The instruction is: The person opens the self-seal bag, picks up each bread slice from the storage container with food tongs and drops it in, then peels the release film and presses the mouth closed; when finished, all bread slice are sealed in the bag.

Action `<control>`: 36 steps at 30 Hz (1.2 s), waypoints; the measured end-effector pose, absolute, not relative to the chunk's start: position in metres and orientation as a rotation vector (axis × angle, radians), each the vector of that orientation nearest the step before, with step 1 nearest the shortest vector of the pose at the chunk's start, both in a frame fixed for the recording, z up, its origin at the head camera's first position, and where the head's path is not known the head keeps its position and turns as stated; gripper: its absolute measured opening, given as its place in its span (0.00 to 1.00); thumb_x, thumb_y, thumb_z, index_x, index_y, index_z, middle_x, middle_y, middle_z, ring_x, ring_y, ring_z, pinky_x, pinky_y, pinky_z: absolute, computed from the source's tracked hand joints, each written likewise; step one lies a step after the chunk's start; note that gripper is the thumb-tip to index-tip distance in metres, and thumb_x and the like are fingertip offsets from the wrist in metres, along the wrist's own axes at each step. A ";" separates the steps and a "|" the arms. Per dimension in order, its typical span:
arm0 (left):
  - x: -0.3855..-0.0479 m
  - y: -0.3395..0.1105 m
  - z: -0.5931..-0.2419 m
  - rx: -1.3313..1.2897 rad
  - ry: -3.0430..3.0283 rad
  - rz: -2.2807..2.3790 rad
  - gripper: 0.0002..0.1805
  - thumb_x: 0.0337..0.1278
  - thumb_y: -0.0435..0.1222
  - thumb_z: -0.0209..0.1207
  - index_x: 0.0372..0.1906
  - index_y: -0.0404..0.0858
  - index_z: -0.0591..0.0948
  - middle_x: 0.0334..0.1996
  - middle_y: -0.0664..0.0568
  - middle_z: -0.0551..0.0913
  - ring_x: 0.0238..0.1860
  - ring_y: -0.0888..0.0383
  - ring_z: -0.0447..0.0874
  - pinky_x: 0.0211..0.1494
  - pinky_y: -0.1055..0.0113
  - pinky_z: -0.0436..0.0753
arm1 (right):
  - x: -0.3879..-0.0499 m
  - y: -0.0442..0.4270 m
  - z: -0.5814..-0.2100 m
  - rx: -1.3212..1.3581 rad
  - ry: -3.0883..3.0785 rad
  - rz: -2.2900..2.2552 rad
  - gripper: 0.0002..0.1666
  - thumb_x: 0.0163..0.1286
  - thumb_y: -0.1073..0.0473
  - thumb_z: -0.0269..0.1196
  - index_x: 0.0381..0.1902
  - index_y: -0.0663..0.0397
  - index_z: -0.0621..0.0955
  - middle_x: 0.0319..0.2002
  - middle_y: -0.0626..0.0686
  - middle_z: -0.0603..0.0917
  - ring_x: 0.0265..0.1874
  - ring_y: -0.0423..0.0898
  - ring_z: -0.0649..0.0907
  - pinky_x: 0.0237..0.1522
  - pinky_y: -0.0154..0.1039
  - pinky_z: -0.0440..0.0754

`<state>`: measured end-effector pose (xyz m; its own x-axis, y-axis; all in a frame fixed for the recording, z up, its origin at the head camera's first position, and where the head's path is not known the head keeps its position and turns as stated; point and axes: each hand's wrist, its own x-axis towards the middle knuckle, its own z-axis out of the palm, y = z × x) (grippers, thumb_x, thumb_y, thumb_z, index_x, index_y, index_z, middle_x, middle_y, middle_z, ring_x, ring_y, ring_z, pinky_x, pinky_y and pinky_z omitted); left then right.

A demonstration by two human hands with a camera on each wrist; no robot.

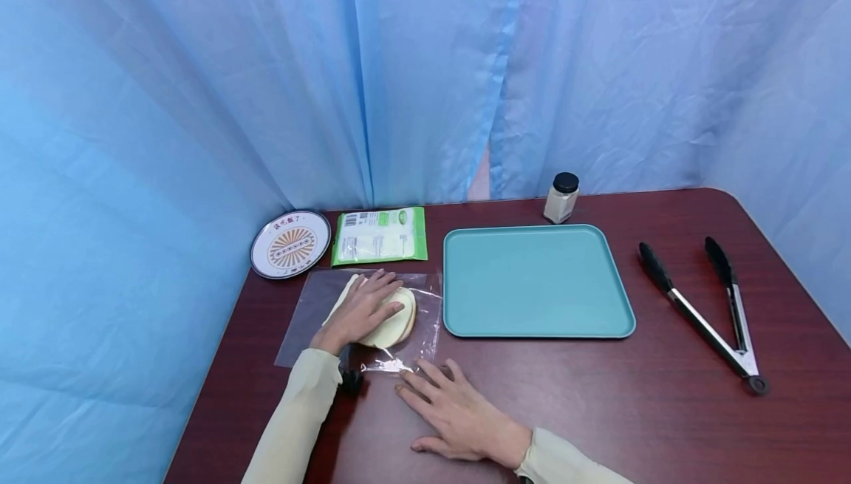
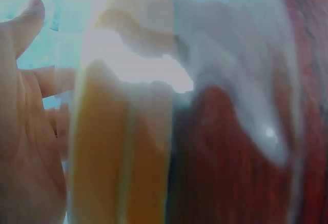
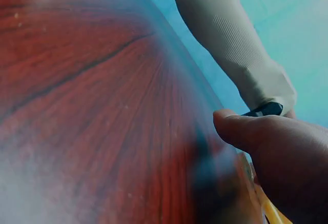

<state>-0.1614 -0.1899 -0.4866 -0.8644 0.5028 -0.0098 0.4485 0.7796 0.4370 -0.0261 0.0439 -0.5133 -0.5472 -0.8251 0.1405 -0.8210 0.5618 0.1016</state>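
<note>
Pale bread slices (image 1: 403,305), stacked, lie on or in a clear plastic bag (image 1: 302,325) left of centre in the head view. My left hand (image 1: 362,309) rests flat across them with fingers spread, hiding much of the bread. Up close in the left wrist view, the brown crusts (image 2: 102,142) show behind shiny film. My right hand (image 1: 462,417) is over the bare table below the bag, palm down, fingers spread, holding nothing. Its fingertips are close to the bag's lower right corner; whether they touch it I cannot tell.
A teal tray (image 1: 538,281) lies right of the bag, with a black-lidded jar (image 1: 561,198) behind it. Black-tipped tongs (image 1: 708,332) lie spread at the right. Behind the bag are a patterned plate (image 1: 291,244) and a green-and-white packet (image 1: 380,236). Blue curtains (image 1: 425,85) enclose the table.
</note>
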 end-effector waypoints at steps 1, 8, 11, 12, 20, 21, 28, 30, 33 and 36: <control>-0.161 -0.191 -0.487 0.757 2.844 0.643 0.30 0.74 0.50 0.51 0.72 0.38 0.71 0.75 0.40 0.67 0.79 0.39 0.56 0.81 0.37 0.50 | -0.027 0.044 -0.514 1.389 -2.623 -0.040 0.45 0.69 0.22 0.47 0.74 0.40 0.68 0.72 0.47 0.72 0.73 0.53 0.70 0.61 0.56 0.74; -0.160 -0.195 -0.488 0.711 2.859 0.594 0.32 0.73 0.51 0.51 0.74 0.39 0.69 0.76 0.40 0.65 0.80 0.40 0.54 0.82 0.39 0.49 | -0.033 0.047 -0.514 1.365 -2.654 -0.028 0.45 0.69 0.22 0.47 0.74 0.41 0.68 0.71 0.46 0.74 0.73 0.54 0.69 0.62 0.55 0.72; -0.159 -0.196 -0.487 0.705 2.870 0.584 0.33 0.72 0.52 0.52 0.74 0.39 0.69 0.76 0.39 0.65 0.80 0.39 0.55 0.82 0.39 0.50 | -0.036 0.047 -0.514 1.363 -2.676 -0.015 0.45 0.70 0.22 0.47 0.74 0.41 0.68 0.70 0.46 0.74 0.74 0.54 0.69 0.62 0.55 0.72; -0.159 -0.196 -0.487 0.702 2.871 0.582 0.33 0.72 0.52 0.52 0.74 0.39 0.69 0.76 0.39 0.65 0.80 0.39 0.55 0.82 0.39 0.49 | -0.037 0.048 -0.513 1.364 -2.682 -0.012 0.45 0.70 0.23 0.47 0.74 0.41 0.68 0.70 0.46 0.74 0.74 0.54 0.68 0.62 0.55 0.72; -0.160 -0.194 -0.485 0.707 2.872 0.593 0.34 0.71 0.53 0.52 0.75 0.41 0.68 0.77 0.40 0.63 0.81 0.41 0.53 0.82 0.39 0.48 | -0.047 0.050 -0.507 1.353 -2.611 0.159 0.39 0.71 0.28 0.53 0.70 0.43 0.72 0.68 0.49 0.75 0.72 0.54 0.70 0.63 0.57 0.70; -0.160 -0.193 -0.485 0.711 2.872 0.593 0.34 0.71 0.54 0.52 0.75 0.41 0.68 0.77 0.41 0.63 0.81 0.41 0.53 0.82 0.39 0.48 | -0.051 0.052 -0.505 1.332 -2.596 0.210 0.38 0.70 0.29 0.55 0.69 0.43 0.74 0.68 0.49 0.76 0.71 0.54 0.71 0.63 0.57 0.70; -0.166 -0.182 -0.473 0.793 2.870 0.629 0.34 0.70 0.54 0.54 0.74 0.41 0.69 0.77 0.40 0.62 0.81 0.40 0.53 0.80 0.34 0.50 | -0.108 0.073 -0.485 1.004 -2.511 0.550 0.28 0.64 0.47 0.69 0.58 0.51 0.81 0.58 0.55 0.84 0.62 0.55 0.79 0.58 0.57 0.74; -0.168 -0.178 -0.471 0.804 2.862 0.623 0.35 0.70 0.55 0.54 0.74 0.42 0.69 0.77 0.41 0.62 0.81 0.40 0.53 0.80 0.34 0.50 | -0.126 0.079 -0.482 0.881 -2.526 0.628 0.25 0.63 0.51 0.70 0.57 0.53 0.82 0.56 0.56 0.85 0.59 0.55 0.81 0.55 0.57 0.74; -0.170 -0.173 -0.471 0.792 2.838 0.598 0.36 0.70 0.56 0.53 0.75 0.44 0.68 0.78 0.42 0.61 0.81 0.41 0.52 0.80 0.34 0.49 | -0.150 0.085 -0.482 0.746 -2.590 0.734 0.22 0.66 0.55 0.69 0.56 0.54 0.83 0.55 0.56 0.85 0.57 0.55 0.81 0.53 0.58 0.73; -0.172 -0.167 -0.472 0.777 2.817 0.545 0.37 0.69 0.59 0.52 0.76 0.46 0.66 0.79 0.44 0.61 0.81 0.43 0.51 0.81 0.35 0.49 | -0.170 0.086 -0.485 0.672 -2.688 0.775 0.19 0.68 0.55 0.67 0.56 0.53 0.84 0.56 0.56 0.84 0.59 0.56 0.80 0.53 0.60 0.73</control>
<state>-0.1723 -0.1672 -0.4717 -0.8500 0.5229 -0.0642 0.4612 0.7974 0.3892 -0.1699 0.0858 -0.4847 -0.8581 -0.3587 0.3675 -0.4993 0.7501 -0.4336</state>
